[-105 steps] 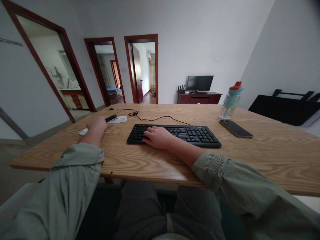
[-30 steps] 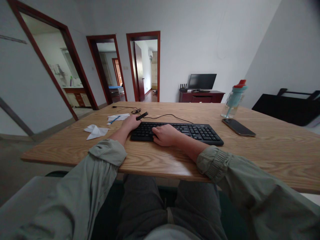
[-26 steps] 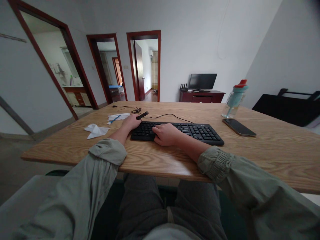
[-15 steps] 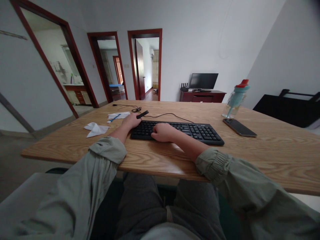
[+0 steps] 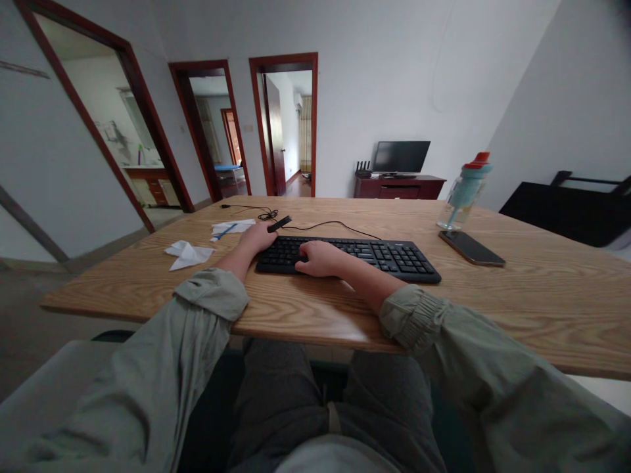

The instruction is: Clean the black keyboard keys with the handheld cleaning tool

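Note:
A black keyboard (image 5: 404, 257) lies on the wooden table in front of me. At its left end, my left hand (image 5: 259, 238) is closed around a slim black stick-like object (image 5: 280, 224), whose free end points up to the right. I cannot make out its exact kind. My right hand (image 5: 320, 258) rests over the left-middle keys with its fingers curled in. Whatever those fingers may hold is hidden. Beside my left hand lie a blue pen-like stick (image 5: 225, 231) and a white tissue (image 5: 240, 226). A crumpled white tissue (image 5: 188, 255) is nearer to me.
The keyboard's black cable (image 5: 340, 223) runs behind it to a coil (image 5: 269, 215). At the right stand a clear bottle (image 5: 461, 197) with a red lid and, in front of it, a dark phone (image 5: 472, 248). The table's (image 5: 300, 309) near edge passes under my forearms.
My right hand has shifted very slightly to the left over the keys. The left hand keeps its hold on the black object. The view has tilted a little.

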{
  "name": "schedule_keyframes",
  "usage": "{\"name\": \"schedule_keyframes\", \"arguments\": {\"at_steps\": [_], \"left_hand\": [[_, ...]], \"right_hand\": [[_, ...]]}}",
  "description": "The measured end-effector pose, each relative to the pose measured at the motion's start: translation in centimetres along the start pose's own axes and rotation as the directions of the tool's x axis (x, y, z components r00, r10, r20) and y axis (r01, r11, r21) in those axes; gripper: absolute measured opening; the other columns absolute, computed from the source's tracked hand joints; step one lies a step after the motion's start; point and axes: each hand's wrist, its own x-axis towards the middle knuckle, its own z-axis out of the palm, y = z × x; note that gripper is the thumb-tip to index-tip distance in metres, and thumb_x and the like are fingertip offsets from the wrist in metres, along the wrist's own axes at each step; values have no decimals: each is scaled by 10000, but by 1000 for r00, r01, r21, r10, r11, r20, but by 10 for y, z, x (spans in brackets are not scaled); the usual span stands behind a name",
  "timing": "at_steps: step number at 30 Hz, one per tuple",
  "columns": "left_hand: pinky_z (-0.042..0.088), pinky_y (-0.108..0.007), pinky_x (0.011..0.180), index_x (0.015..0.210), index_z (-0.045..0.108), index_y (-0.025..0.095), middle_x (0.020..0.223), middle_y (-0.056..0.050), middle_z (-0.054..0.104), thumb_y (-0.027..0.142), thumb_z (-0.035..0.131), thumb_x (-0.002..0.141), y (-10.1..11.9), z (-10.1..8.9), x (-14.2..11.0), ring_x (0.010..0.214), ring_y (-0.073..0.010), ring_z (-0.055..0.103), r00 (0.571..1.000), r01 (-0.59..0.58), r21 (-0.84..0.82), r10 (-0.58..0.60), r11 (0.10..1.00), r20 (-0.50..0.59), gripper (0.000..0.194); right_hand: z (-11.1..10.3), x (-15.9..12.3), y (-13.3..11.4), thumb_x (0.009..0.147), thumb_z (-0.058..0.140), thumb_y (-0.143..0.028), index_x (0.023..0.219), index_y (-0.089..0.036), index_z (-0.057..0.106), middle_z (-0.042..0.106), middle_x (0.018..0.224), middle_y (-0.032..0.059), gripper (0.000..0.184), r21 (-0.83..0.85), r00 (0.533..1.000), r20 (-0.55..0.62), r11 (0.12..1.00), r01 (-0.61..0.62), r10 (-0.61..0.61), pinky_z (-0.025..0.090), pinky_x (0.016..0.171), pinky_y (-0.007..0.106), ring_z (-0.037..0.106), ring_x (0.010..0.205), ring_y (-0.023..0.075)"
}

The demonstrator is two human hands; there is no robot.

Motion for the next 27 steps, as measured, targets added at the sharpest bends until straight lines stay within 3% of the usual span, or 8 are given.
{"name": "schedule_keyframes", "arguments": {"at_steps": [7,10,15,20,27], "left_hand": [[520,-308,834,1083,741,248,1090,-87,744,349,525,822,-3,1,1,994,-258,683,1000,-25,4,25,1000,-1,354],[518,-316,842,1088,740,242,1094,-94,740,342,520,823,-4,2,2,997,-263,682,1000,-30,3,30,1000,0,359],[512,-332,876,1098,741,245,1089,-95,739,372,522,831,-6,3,4,997,-269,683,1000,-2,6,2,1000,8,368],[514,-327,830,1092,740,249,1065,-94,740,386,508,834,-8,4,4,969,-266,685,1000,-17,5,17,1000,-1,373],[515,-321,814,1082,744,242,1054,-98,739,369,510,829,-11,5,5,957,-264,683,1000,-28,-14,28,1000,-12,368]], "right_hand": [[-10,-7,8,866,526,-239,1201,-159,622,706,1125,118,358,-62,978,-52,978,201,-204,458,808,288,659,966,227],[-10,-6,11,875,490,-203,1209,-142,623,708,1104,139,365,-80,981,-81,982,173,-179,456,809,303,661,960,241],[-6,-4,15,866,507,-208,1153,-136,646,718,1076,112,327,108,981,-179,990,89,-68,449,777,261,651,925,203],[-8,-8,16,855,521,-236,1099,-138,711,744,957,77,324,213,994,-64,972,98,-87,441,691,236,636,765,163],[-16,-16,11,817,530,-234,1097,-177,765,757,983,57,370,181,983,-2,967,180,-183,453,718,234,653,775,161]]}}
